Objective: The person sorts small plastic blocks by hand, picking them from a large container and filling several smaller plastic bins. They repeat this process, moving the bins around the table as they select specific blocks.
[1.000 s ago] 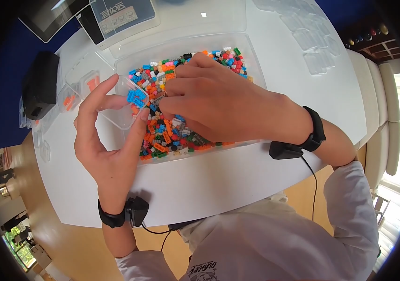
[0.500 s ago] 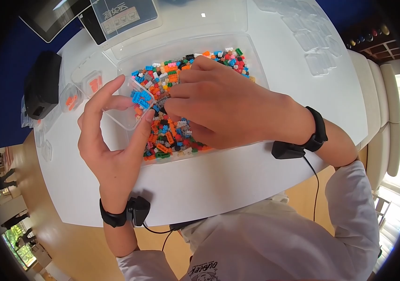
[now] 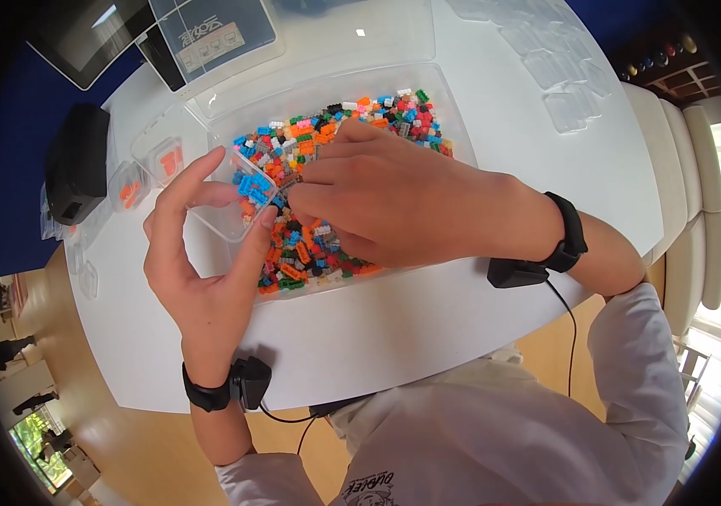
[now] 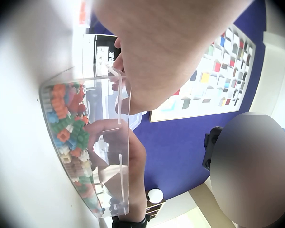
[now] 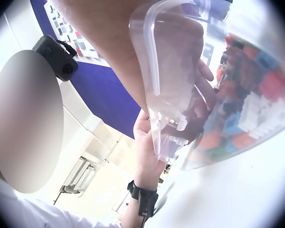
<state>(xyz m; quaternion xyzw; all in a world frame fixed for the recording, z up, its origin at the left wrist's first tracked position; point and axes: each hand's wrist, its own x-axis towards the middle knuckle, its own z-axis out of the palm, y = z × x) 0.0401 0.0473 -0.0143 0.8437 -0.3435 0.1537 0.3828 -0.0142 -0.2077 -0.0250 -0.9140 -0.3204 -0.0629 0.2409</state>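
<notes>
My left hand (image 3: 200, 274) holds a small clear plastic box (image 3: 227, 223) between thumb and fingers, tilted at the left side of a large clear bin (image 3: 455, 118). Several blue building bricks (image 3: 254, 187) lie in the small box. Small mixed-colour bricks (image 3: 300, 251) fill the bin. My right hand (image 3: 403, 202) reaches in over them, fingers bent down beside the small box's right corner. Its fingertips are hidden in the head view, so I cannot tell whether they pinch a brick. Through the bin wall, the right wrist view shows fingers close to the bricks (image 5: 256, 114).
Two small clear boxes with orange pieces (image 3: 172, 162) stand left of the bin. Beyond them is a black device (image 3: 80, 164). Clear plastic cases (image 3: 559, 72) lie at the far right of the white table (image 3: 360, 325). A tablet (image 3: 91, 38) stands at the back left.
My left hand, with the small box, has shifted slightly right and nearer the body. The right hand stays over the bricks with small movements, its fingers now close to the box's corner.
</notes>
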